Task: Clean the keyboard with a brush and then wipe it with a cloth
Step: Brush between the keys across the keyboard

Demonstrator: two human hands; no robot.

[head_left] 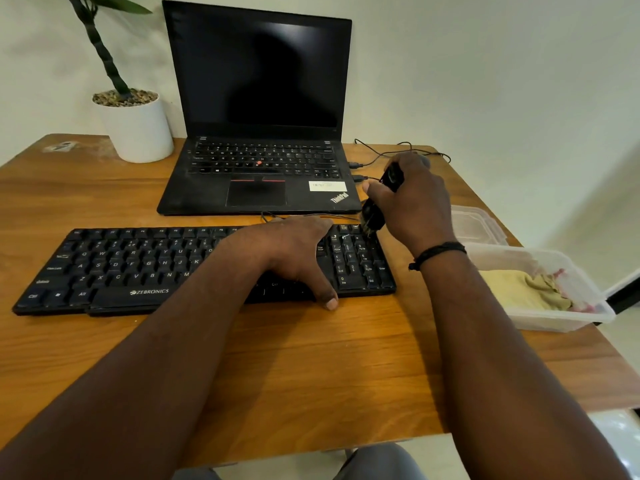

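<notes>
**Brush held at the number pad of a steadied keyboard**

A black Zebronics keyboard (194, 268) is laid across the middle of a wooden bench (311, 368), just in front of an open black ThinkPad laptop (258, 133) whose screen is dark. The left hand (294, 251) is laid flat over the right-centre keys, its fingers straight and reaching toward the far edge, its thumb hooked down over the near edge onto the bench; nothing is gripped by it. A black brush (377, 206) is held in the grip of the right hand (412, 202), right of centre in the frame, with the fingers curled round the handle. The brush is tilted, handle up and away, and its bristles are set against the top right corner of the number pad. A dark braided band (438, 252) is worn on the right wrist.

At the right edge of the frame, a clear plastic container (554, 320) is seen with a yellowish cloth (519, 289) lying inside it; a clear lid (478, 223) is placed just behind it. A white potted plant (133, 128) is stood in the upper left of the frame, beside the laptop. Thin black cables (384, 154) are trailed from the right side of the laptop.
</notes>
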